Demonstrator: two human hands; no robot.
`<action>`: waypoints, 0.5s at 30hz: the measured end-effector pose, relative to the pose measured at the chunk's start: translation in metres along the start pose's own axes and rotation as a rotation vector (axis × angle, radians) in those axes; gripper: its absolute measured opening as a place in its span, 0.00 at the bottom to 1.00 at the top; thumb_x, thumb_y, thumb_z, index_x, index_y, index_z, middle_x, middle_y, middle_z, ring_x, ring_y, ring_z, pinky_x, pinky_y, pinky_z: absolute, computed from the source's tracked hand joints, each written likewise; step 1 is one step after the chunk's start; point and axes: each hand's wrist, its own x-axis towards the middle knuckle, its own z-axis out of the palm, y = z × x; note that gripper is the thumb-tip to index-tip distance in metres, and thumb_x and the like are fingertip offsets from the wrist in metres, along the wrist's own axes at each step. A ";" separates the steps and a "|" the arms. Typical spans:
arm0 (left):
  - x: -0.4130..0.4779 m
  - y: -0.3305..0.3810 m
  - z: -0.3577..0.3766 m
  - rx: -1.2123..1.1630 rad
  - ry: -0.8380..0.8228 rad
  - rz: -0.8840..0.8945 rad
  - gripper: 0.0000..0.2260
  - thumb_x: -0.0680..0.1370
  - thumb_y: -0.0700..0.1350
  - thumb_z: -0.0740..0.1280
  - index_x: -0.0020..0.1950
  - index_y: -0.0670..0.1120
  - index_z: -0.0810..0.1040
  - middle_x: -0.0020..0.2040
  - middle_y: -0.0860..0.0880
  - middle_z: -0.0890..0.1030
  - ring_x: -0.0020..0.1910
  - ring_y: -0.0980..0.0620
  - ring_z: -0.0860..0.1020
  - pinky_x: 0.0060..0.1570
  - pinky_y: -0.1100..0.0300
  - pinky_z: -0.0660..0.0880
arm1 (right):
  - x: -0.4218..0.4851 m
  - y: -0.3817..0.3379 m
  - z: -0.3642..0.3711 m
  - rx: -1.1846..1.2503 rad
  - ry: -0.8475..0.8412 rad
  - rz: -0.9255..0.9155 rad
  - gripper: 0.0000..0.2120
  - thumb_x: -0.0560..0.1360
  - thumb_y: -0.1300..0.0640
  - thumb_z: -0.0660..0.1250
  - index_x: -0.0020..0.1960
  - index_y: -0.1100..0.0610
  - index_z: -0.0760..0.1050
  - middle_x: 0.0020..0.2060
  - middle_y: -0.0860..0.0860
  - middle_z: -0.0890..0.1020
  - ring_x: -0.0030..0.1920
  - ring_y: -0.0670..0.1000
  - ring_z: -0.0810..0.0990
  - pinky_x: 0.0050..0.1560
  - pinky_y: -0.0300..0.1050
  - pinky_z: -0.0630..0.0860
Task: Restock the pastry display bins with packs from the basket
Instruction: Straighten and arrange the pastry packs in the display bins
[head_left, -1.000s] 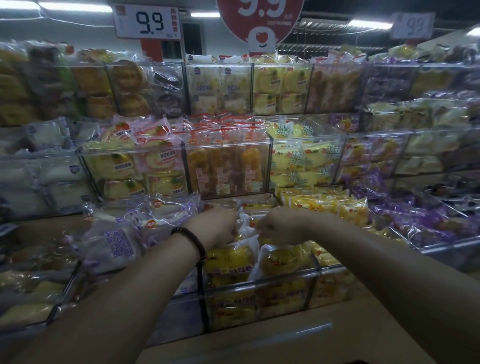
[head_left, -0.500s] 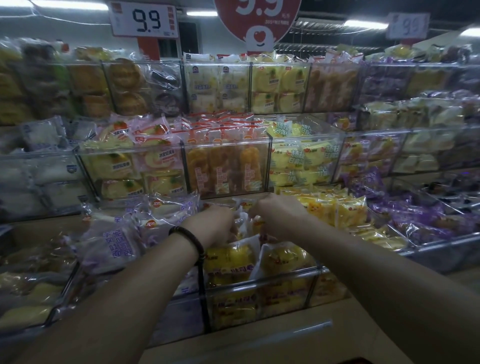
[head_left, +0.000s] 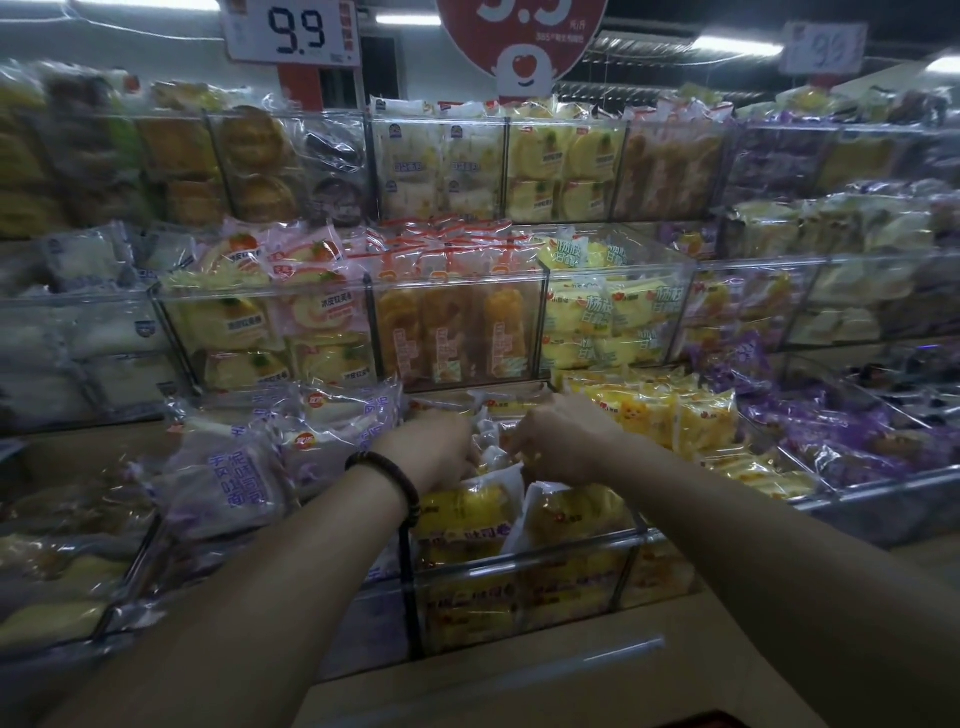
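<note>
Down in the front clear bin (head_left: 519, 555), the left hand (head_left: 431, 447) (beaded bracelet (head_left: 387, 478) on its wrist) and right hand (head_left: 563, 441) reach among yellow pastry packs (head_left: 467, 512) toward its back edge; the fingers are hidden, so the grip cannot be told.

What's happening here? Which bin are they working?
A person is restocking a tiered pastry display. The left hand and right hand both reach into the front clear bin, at the back of its yellow packs. The fingers are hidden behind the backs of the hands, so whether either holds a pack cannot be told. Purple-print packs lie in the bin to the left. No basket is in view.
</note>
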 end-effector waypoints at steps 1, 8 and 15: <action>0.000 0.000 0.001 -0.007 0.008 0.000 0.14 0.85 0.47 0.67 0.69 0.50 0.83 0.69 0.48 0.80 0.64 0.48 0.78 0.55 0.58 0.73 | 0.000 0.000 -0.006 0.045 -0.038 0.007 0.14 0.79 0.49 0.72 0.64 0.45 0.83 0.52 0.41 0.87 0.42 0.41 0.80 0.41 0.34 0.74; -0.007 -0.010 0.003 -0.083 0.167 0.019 0.16 0.81 0.49 0.71 0.69 0.51 0.82 0.68 0.49 0.81 0.63 0.49 0.80 0.55 0.59 0.76 | -0.027 0.015 -0.047 0.306 -0.017 0.062 0.10 0.80 0.52 0.69 0.59 0.49 0.85 0.51 0.45 0.87 0.50 0.43 0.83 0.54 0.47 0.83; -0.044 -0.008 0.022 -0.236 0.323 0.242 0.18 0.79 0.65 0.69 0.65 0.60 0.81 0.51 0.60 0.80 0.49 0.62 0.78 0.50 0.55 0.80 | -0.077 0.000 -0.051 0.323 -0.215 -0.060 0.27 0.75 0.46 0.75 0.72 0.47 0.76 0.63 0.44 0.81 0.60 0.45 0.79 0.58 0.46 0.78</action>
